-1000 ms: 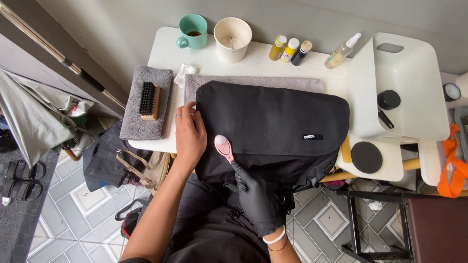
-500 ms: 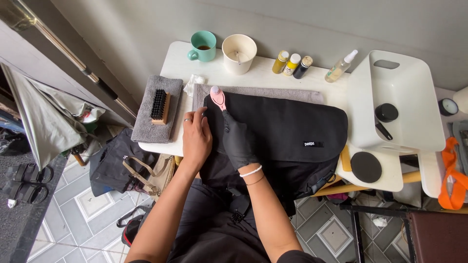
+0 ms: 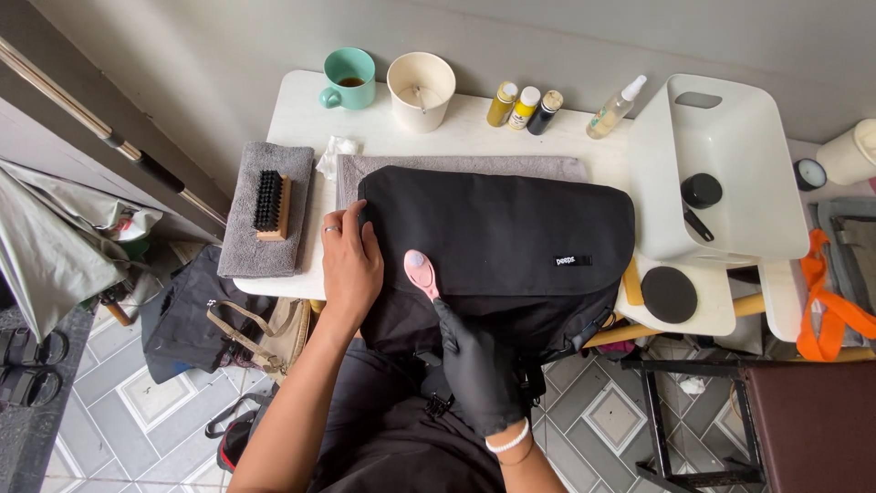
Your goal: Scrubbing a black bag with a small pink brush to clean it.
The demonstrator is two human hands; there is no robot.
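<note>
Since half a second ago, the gloved right hand (image 3: pixel 476 365) has drawn the small pink brush (image 3: pixel 421 273) back from the bag's far left corner toward the near edge, so the brush head now sits on the lower left part of the flap. That hand, in a black glove with a white band at the wrist, is closed around the brush's handle, the pink oval head pointing away from the person.

The bare left hand (image 3: pixel 348 262), a ring on one finger, lies flat and spread on the left end of the black fabric messenger bag (image 3: pixel 497 246), fingers reaching up to its top left corner, pressing it down rather than gripping anything.

The bag is matte black cloth with a wide, smooth front flap, rounded corners and a small white label near the flap's lower right. It lies on a grey towel (image 3: pixel 461 167) spread over the white table (image 3: pixel 301 119), its lower part hanging over the near edge toward the person's lap.

Left of the bag, a wooden brush with dark bristles (image 3: pixel 271 204) rests on a folded grey cloth (image 3: pixel 239 246). Behind stand a teal mug (image 3: pixel 349 78), a cream cup (image 3: pixel 421 89), three small bottles (image 3: pixel 524 107) and a clear spray bottle (image 3: pixel 615 108). To the right sits a white plastic tray (image 3: pixel 757 164).
</note>
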